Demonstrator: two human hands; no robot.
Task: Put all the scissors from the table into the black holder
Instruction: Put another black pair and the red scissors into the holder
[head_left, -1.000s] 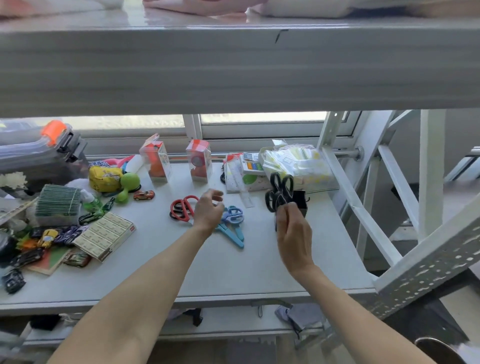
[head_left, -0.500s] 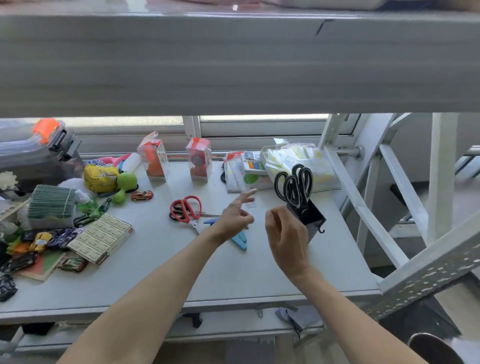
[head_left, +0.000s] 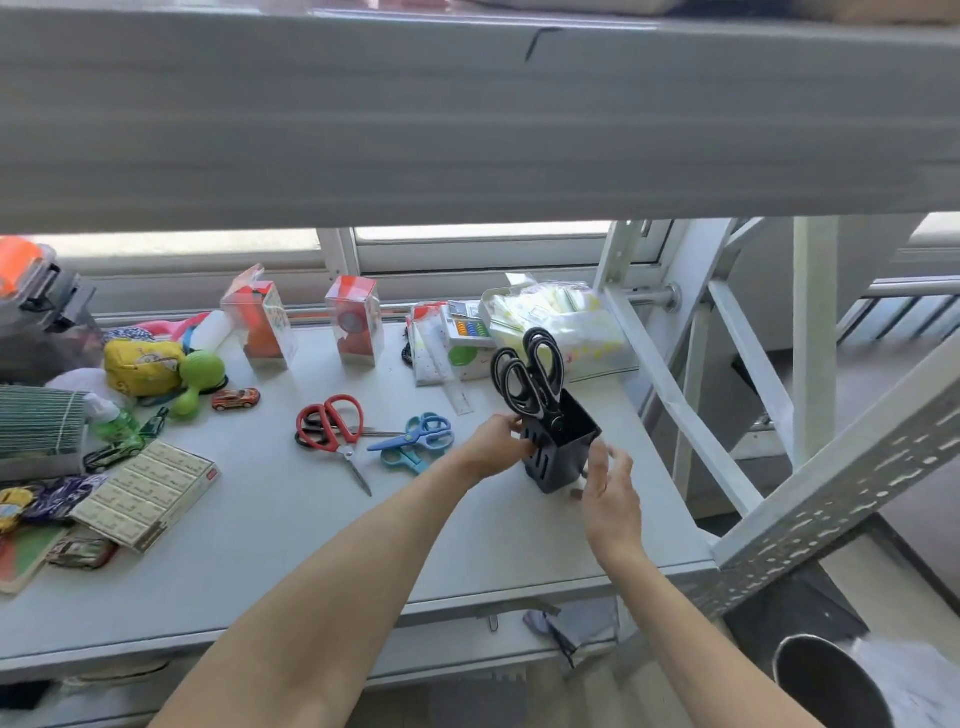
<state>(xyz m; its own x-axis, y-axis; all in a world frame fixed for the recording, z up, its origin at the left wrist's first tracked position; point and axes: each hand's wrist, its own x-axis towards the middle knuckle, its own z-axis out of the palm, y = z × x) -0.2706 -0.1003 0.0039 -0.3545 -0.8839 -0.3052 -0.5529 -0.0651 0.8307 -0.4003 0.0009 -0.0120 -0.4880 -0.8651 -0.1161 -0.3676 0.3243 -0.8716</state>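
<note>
The black holder (head_left: 558, 457) is tilted, with its base near the white table (head_left: 270, 540), and black-handled scissors (head_left: 530, 371) stick out of its top. My left hand (head_left: 493, 447) grips the holder's left side. My right hand (head_left: 608, 488) touches its lower right side with the fingers spread. Red-handled scissors (head_left: 332, 423) lie flat on the table left of the holder, over a black-handled pair. Blue-handled scissors (head_left: 421, 434) lie between the red pair and my left hand, over a teal-handled pair (head_left: 402, 458).
Small boxes (head_left: 356, 322), a ruler (head_left: 457, 395), a plastic bag (head_left: 556, 322) and toys (head_left: 234, 399) line the table's back and left. A flat carton (head_left: 148, 491) lies at left. A white metal frame (head_left: 691, 415) stands at right. A shelf (head_left: 467, 114) hangs overhead.
My left hand moved right from above the blue scissors and took hold of the holder. My right hand shifted from the holder's front left to its lower right side, and the holder came down toward the table.
</note>
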